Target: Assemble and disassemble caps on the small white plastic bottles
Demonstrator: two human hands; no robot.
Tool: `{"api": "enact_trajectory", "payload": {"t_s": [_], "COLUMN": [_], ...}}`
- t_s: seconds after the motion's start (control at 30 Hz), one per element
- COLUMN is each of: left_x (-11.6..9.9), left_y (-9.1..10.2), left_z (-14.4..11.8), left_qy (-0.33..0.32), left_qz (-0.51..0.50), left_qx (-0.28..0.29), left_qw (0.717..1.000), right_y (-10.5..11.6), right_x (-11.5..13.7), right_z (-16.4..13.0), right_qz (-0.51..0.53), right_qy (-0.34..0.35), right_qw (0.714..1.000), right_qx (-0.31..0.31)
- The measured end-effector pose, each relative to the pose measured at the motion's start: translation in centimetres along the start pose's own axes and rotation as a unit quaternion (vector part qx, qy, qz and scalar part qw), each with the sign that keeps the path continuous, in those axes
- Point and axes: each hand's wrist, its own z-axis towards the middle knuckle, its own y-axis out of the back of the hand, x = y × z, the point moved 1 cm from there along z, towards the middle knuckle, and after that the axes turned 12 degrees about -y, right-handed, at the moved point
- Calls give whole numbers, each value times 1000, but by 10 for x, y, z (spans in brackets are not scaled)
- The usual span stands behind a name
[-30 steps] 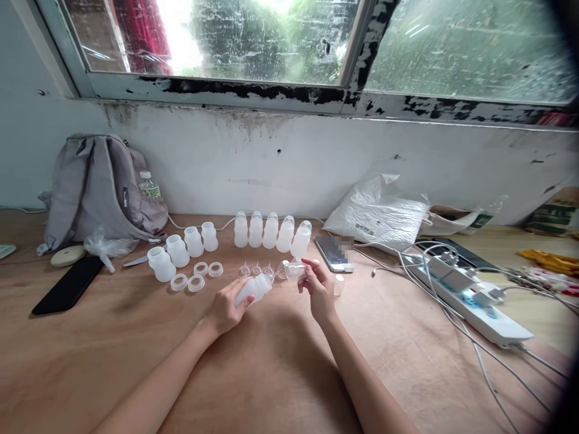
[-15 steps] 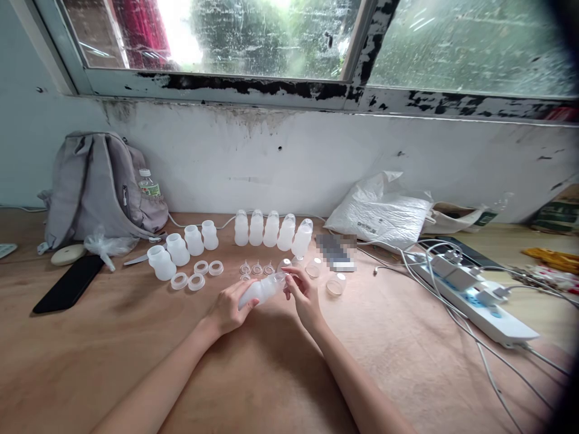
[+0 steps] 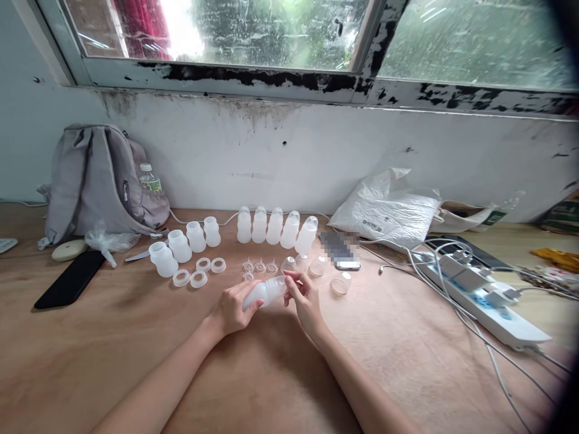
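Bottle (image 3: 265, 292) lies tilted mid-table, long axis running left-right, neck toward the right; left hand (image 3: 233, 310) clamped around its body; right hand (image 3: 304, 296) pinching the neck end; hands close together, well short of the table's near edge.

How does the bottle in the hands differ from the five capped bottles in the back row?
The held bottle lies tilted sideways between the left hand and right hand; the capped bottles stand upright on the table. Those five wear clear caps; the held one does not. All are frosted white plastic.
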Motion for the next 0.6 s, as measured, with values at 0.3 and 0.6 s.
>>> {"api": "enact_trajectory", "payload": {"t_s": [0.3, 0.6], "left_x": [0, -3], "left_y": [-5, -7], "left_z": [0, 0], "left_qy": [-3, -6], "left_qz": [41, 40], "left_qx": [-3, -18], "left_qw": [999, 999], "right_y": [-3, 0], "right_x": [-8, -17], "right_z": [-2, 2], "right_qz": [-6, -15], "right_qy": [-37, -35], "right_qw": [999, 999], "right_qx": [-21, -10]}}
